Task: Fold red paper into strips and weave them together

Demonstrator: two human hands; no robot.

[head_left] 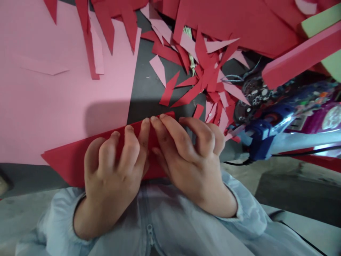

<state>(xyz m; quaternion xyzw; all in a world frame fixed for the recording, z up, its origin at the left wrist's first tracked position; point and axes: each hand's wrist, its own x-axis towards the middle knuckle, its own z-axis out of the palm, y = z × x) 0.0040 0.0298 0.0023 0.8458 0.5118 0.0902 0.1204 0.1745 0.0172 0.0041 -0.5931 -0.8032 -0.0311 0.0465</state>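
Observation:
A folded sheet of red paper (pixel 68 158) lies at the near edge of the dark table, with its long folded edge running up to the right. My left hand (pixel 114 174) presses on it with curled fingers, the tips along that upper edge. Close beside it, my right hand (pixel 195 165) has its index and middle fingertips on the same edge near the paper's right end. The fingertips of both hands almost meet there. My right thumb shows partly against the red paper; the left thumb is mostly hidden.
A large pink sheet (pixel 64 92) covers the table's left side. Red and pink scraps (pixel 209 80) are heaped beyond my right hand. Large red sheets (pixel 239 21) lie at the back. To the right are a blue glue gun (pixel 262 131) with a black cord and a folded red-pink strip (pixel 303 53).

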